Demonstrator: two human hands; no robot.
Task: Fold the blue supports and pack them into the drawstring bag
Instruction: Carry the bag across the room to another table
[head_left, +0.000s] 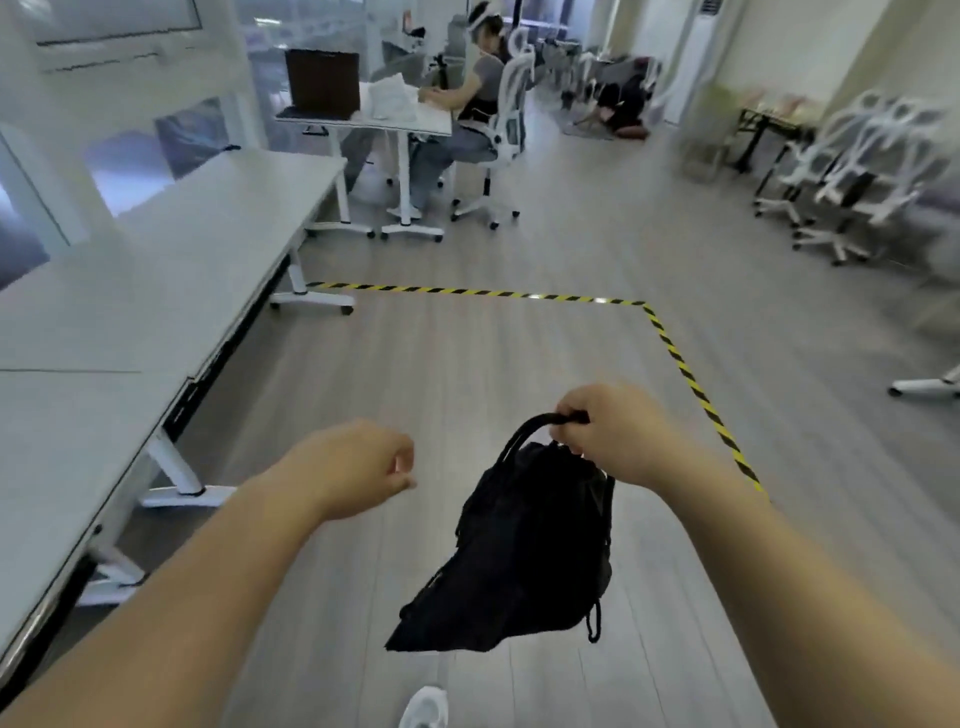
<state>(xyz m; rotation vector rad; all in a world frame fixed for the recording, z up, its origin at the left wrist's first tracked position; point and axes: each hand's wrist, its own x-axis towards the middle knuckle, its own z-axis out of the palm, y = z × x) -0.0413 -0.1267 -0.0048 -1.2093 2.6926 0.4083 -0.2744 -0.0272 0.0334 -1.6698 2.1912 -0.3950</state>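
Bare forearms out front, black drawstring bag hanging above the floor.
Right hand grips its cord loop (bag's length slants down-left); left hand curled, holding nothing.

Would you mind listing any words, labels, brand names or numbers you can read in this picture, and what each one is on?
None can be read.
The black drawstring bag, held by its cord in the right hand, shows no print.
The striped floor tape carries only yellow and black bars.
The dark box on the far desk is too blurred to tell.
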